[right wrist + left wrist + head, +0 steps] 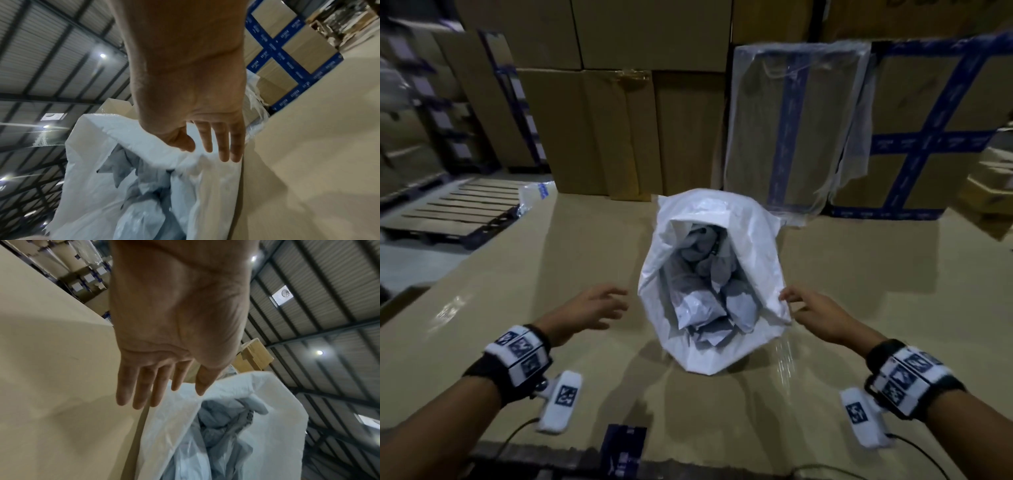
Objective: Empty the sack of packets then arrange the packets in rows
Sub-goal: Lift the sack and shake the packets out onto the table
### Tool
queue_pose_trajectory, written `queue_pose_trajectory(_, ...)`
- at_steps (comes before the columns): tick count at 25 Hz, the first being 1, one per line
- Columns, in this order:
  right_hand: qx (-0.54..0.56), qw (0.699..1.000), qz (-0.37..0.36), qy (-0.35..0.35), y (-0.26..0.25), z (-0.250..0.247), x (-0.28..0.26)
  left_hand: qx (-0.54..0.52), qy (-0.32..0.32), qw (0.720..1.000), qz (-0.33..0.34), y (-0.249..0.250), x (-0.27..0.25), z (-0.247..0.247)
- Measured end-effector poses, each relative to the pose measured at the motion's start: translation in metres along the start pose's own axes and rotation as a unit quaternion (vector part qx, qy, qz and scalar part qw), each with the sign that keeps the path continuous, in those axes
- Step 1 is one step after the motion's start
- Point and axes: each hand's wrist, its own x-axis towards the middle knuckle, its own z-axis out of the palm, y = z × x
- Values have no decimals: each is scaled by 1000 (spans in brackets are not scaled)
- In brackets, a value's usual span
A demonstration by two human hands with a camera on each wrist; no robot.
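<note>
A white woven sack (756, 240) lies on a broad cardboard surface (500, 325), its open mouth facing me. Several grey plastic packets (702, 308) fill it. My left hand (606, 305) hovers just left of the mouth, fingers straight and spread, holding nothing. In the left wrist view the left hand (164, 399) shows an empty palm above the sack (174, 426) and packets (216, 434). My right hand (798, 305) reaches the sack's right rim with straight fingers. In the right wrist view the right hand (207, 149) has its thumb at the sack's rim (144, 142), beside the packets (144, 186); no grip shows.
Tall cardboard boxes (619, 130) stand right behind the sack. One box is wrapped in clear plastic (791, 130), and another carries blue tape (928, 137). A pallet (455, 209) lies on the floor at the left. Bare cardboard stretches on both sides of the sack.
</note>
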Motion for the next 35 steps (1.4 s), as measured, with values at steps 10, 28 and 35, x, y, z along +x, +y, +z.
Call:
queue_pose_trajectory(10,215,961,157,80,-57,-60,116,-51,18,999,8,88,157,-23)
queue_pose_trajectory(28,440,881,170,-42,-44,-67,270,-170,-139,975,-27,121,364,-10)
queue_pose_trajectory(35,456,875,-62,149,-101,-127,285,-293,-188,922,168,223,332,-68)
